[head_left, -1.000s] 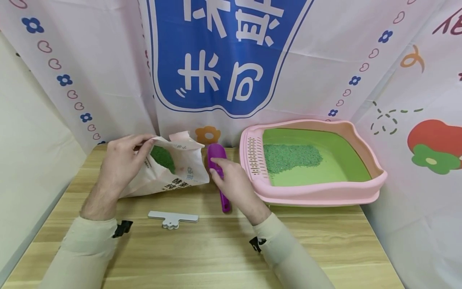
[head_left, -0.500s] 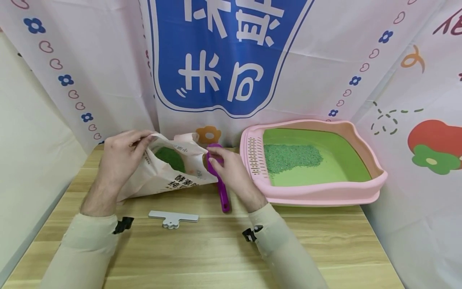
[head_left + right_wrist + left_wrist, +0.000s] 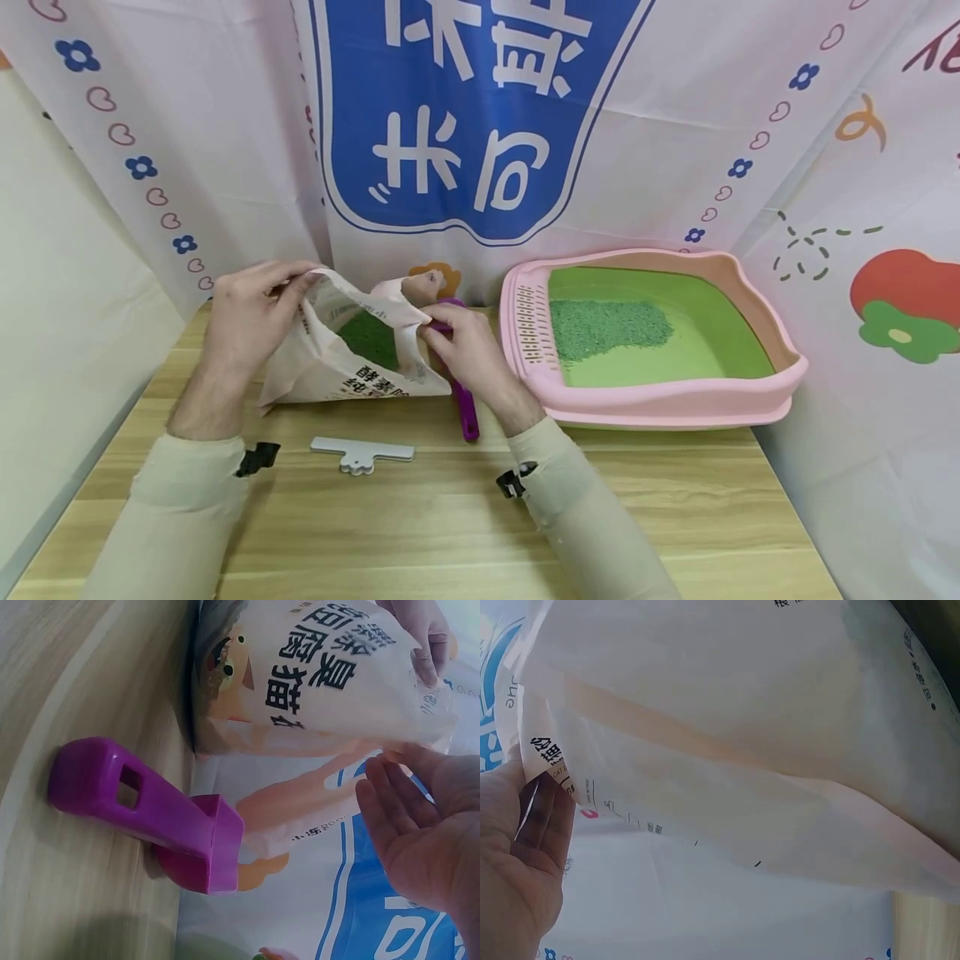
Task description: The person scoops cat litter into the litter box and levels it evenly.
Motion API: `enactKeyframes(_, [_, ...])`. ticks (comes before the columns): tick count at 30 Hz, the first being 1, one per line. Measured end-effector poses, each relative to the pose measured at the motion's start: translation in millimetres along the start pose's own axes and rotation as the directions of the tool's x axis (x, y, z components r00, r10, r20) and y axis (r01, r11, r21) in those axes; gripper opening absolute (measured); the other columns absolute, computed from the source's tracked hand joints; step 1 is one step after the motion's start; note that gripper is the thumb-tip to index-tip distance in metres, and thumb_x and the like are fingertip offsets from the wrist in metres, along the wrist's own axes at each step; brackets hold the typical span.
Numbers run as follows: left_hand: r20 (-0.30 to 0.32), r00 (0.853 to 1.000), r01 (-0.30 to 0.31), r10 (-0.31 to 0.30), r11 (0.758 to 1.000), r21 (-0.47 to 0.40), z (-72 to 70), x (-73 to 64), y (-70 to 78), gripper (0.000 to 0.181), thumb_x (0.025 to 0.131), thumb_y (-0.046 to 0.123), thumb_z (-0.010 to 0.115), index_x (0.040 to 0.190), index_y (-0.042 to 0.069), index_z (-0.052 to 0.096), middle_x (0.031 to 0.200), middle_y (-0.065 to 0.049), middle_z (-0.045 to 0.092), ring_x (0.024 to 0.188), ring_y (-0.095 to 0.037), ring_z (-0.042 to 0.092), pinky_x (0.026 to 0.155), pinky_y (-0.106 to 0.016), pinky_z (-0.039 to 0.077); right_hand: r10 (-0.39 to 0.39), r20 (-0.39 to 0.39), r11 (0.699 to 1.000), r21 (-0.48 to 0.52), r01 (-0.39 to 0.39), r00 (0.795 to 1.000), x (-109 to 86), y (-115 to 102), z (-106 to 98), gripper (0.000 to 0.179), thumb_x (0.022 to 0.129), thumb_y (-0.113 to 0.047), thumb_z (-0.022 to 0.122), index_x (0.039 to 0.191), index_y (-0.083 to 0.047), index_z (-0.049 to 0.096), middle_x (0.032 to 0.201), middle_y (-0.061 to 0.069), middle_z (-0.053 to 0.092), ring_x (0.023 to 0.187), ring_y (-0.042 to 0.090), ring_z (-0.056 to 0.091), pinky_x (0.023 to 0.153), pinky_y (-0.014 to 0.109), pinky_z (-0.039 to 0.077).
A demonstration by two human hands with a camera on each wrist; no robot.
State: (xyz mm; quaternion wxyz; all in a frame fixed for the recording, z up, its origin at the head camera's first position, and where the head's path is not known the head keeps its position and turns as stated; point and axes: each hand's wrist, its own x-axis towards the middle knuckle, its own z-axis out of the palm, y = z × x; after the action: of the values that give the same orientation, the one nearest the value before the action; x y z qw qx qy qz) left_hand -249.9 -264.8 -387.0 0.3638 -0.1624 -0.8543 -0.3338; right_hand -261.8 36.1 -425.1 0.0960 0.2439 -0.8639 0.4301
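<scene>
A white paper-like bag of cat litter (image 3: 322, 379) stands at the back left, its mouth spread and green pellets (image 3: 369, 337) visible inside. My left hand (image 3: 251, 321) pinches the left side of the rim between thumb and fingers; the left wrist view shows that hand (image 3: 517, 855) at the bag's printed edge. On the opposite side, my right hand (image 3: 476, 354) pinches the rim, the other fingers fairly straight in the right wrist view. Beneath that hand lies a purple litter scoop (image 3: 467, 412), its head partly hidden in the head view but visible below the handle (image 3: 142, 795).
A pink and green litter box (image 3: 660, 404) sits at the right, with green litter (image 3: 611, 327) spread over part of its floor. In front of the bag lies a grey sealing clip (image 3: 362, 452). Printed cloth (image 3: 637, 167) hangs behind the wooden table (image 3: 390, 533).
My right hand has left the scoop, moved left and up, and taken hold of the bag's rim. The bag's mouth has widened and risen; my left hand has kept its hold and lifted slightly.
</scene>
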Motion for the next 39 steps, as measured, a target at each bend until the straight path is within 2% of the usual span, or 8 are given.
enactKeyframes(5, [0.011, 0.998, 0.055, -0.054, 0.996, -0.067, -5.3, -0.3, -1.7, 0.016, 0.108, 0.004, 0.085, 0.122, 0.001, 0.090, 0.117, -0.029, 0.088, 0.100, 0.033, 0.059, 0.089, 0.009, 0.046, -0.033, -0.068, 0.999, 0.034, 0.035, 0.997, 7.3, -2.6, 0.8, 0.018, 0.113, -0.009, 0.078, 0.127, -0.006, 0.088, 0.133, 0.012, 0.087, 0.129, 0.028, 0.083, 0.115, 0.045, 0.068])
enactKeyframes(12, [0.039, 0.994, 0.102, -0.098, 0.989, -0.109, -14.0, 0.7, -2.0, 0.020, 0.113, 0.012, 0.080, 0.126, 0.000, 0.088, 0.122, -0.030, 0.087, 0.097, 0.031, 0.062, 0.088, 0.007, 0.050, -0.022, -0.094, 0.993, 0.111, 0.032, 0.995, 17.8, -9.2, -2.0, 0.023, 0.115, -0.008, 0.075, 0.135, -0.006, 0.086, 0.142, 0.015, 0.084, 0.133, 0.031, 0.081, 0.114, 0.045, 0.070])
enactKeyframes(21, [0.055, 0.983, 0.179, -0.174, 0.976, -0.122, -28.0, -2.1, -1.3, 0.024, 0.115, 0.019, 0.078, 0.129, 0.003, 0.088, 0.124, -0.027, 0.087, 0.099, 0.025, 0.067, 0.091, 0.005, 0.053, 0.005, -0.148, 0.988, 0.154, 0.018, 0.989, 32.8, -21.6, -7.2, 0.014, 0.113, -0.005, 0.075, 0.121, 0.000, 0.086, 0.132, 0.017, 0.084, 0.120, 0.030, 0.083, 0.105, 0.034, 0.072])
enactKeyframes(23, [0.045, 0.981, 0.194, -0.190, 0.974, -0.116, -31.6, -4.5, -1.8, 0.023, 0.114, 0.019, 0.079, 0.129, 0.004, 0.089, 0.120, -0.003, 0.089, 0.099, 0.023, 0.068, 0.091, 0.005, 0.053, 0.013, -0.147, 0.988, 0.151, 0.010, 0.989, 35.5, -23.8, -7.7, 0.014, 0.114, -0.006, 0.075, 0.120, 0.000, 0.086, 0.130, 0.016, 0.084, 0.119, 0.030, 0.084, 0.104, 0.032, 0.072])
enactKeyframes(25, [0.034, 0.980, 0.197, -0.194, 0.975, -0.106, -35.1, -7.4, -1.0, 0.021, 0.114, 0.018, 0.080, 0.127, 0.004, 0.089, 0.119, -0.002, 0.089, 0.099, 0.023, 0.068, 0.092, 0.005, 0.053, 0.013, -0.148, 0.989, 0.148, 0.009, 0.989, 38.0, -26.0, -8.1, 0.014, 0.114, -0.009, 0.075, 0.119, -0.001, 0.086, 0.127, 0.016, 0.084, 0.118, 0.031, 0.084, 0.103, 0.033, 0.072])
enactKeyframes(28, [0.022, 0.987, 0.162, -0.161, 0.983, -0.085, -41.1, -12.3, 2.8, 0.018, 0.112, 0.013, 0.081, 0.123, 0.002, 0.089, 0.116, -0.002, 0.090, 0.100, 0.025, 0.066, 0.093, 0.006, 0.051, 0.018, -0.151, 0.989, 0.148, 0.005, 0.988, 41.2, -28.4, -8.4, 0.015, 0.115, -0.012, 0.075, 0.119, -0.002, 0.086, 0.124, 0.015, 0.083, 0.119, 0.030, 0.084, 0.102, 0.033, 0.072])
enactKeyframes(30, [0.036, 0.991, 0.132, -0.130, 0.990, -0.059, -46.1, -14.9, 6.6, 0.016, 0.111, 0.010, 0.081, 0.121, 0.000, 0.089, 0.117, -0.025, 0.088, 0.101, 0.027, 0.063, 0.095, 0.007, 0.049, 0.026, -0.151, 0.987, 0.159, -0.001, 0.988, 43.0, -29.6, -8.5, 0.016, 0.116, -0.013, 0.075, 0.118, -0.002, 0.086, 0.124, 0.014, 0.082, 0.121, 0.030, 0.084, 0.103, 0.034, 0.072])
enactKeyframes(39, [0.256, 0.967, -0.011, 0.008, 1.000, 0.009, -75.4, -21.4, 15.8, 0.014, 0.101, 0.000, 0.088, 0.108, 0.013, 0.090, 0.106, -0.008, 0.090, 0.098, 0.031, 0.061, 0.092, 0.006, 0.050, 0.062, -0.144, 0.982, 0.184, -0.034, 0.988, 49.2, -31.6, -8.1, 0.017, 0.116, -0.015, 0.075, 0.120, -0.002, 0.086, 0.127, 0.014, 0.083, 0.123, 0.030, 0.083, 0.105, 0.032, 0.072])
